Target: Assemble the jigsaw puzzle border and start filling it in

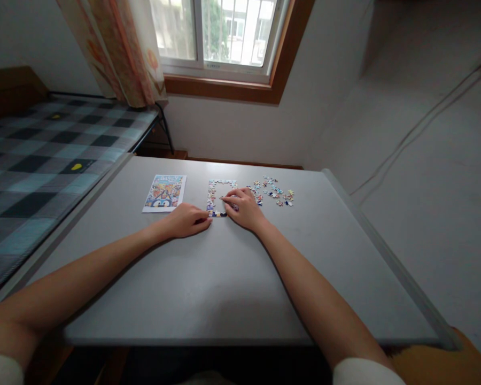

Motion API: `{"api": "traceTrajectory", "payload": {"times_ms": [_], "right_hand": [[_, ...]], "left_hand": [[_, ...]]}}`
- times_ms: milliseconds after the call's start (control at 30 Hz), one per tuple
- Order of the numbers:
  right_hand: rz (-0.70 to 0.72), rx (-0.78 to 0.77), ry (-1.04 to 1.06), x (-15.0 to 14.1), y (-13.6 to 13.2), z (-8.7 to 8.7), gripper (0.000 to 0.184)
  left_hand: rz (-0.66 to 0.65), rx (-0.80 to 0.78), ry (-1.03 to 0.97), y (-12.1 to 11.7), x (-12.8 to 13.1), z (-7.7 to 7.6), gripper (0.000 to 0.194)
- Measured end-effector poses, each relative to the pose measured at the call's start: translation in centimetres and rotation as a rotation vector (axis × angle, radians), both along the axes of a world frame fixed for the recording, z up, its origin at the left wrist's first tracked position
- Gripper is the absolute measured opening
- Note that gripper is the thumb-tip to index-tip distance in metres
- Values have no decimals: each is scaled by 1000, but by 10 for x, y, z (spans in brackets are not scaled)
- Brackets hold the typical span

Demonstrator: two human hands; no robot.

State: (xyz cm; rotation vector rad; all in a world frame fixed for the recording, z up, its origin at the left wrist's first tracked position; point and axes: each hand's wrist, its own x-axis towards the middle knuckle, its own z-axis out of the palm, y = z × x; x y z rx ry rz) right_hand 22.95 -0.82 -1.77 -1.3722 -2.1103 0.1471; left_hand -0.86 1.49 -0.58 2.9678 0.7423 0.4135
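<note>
A partly joined jigsaw frame [214, 192] lies on the grey table [224, 278]. My left hand [188, 220] rests on the table with fingers curled, its fingertips touching the frame's lower left corner. My right hand [242, 207] lies over the frame's lower right part, fingers bent and pressing on pieces there. Whether either hand grips a piece is hidden. Several loose puzzle pieces [274, 191] are scattered just right of my right hand. A colourful reference picture [165, 193] lies left of the frame.
A bed with a checked blue cover [44, 155] stands against the table's left edge. A window [220, 32] with a patterned curtain [116, 48] is behind. A white wall with a cable [420, 123] runs along the right.
</note>
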Motion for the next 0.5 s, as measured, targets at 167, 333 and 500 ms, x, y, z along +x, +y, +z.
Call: {"api": "traceTrajectory", "payload": {"times_ms": [167, 333, 500], "right_hand": [[2, 22, 12, 0, 0, -1, 23], [-24, 60, 68, 1, 3, -2, 25], [-160, 76, 201, 4, 9, -4, 29]], "left_hand": [[-3, -11, -8, 0, 0, 0, 40], [-6, -20, -14, -1, 0, 2, 40], [-9, -40, -18, -2, 0, 2, 41]]}}
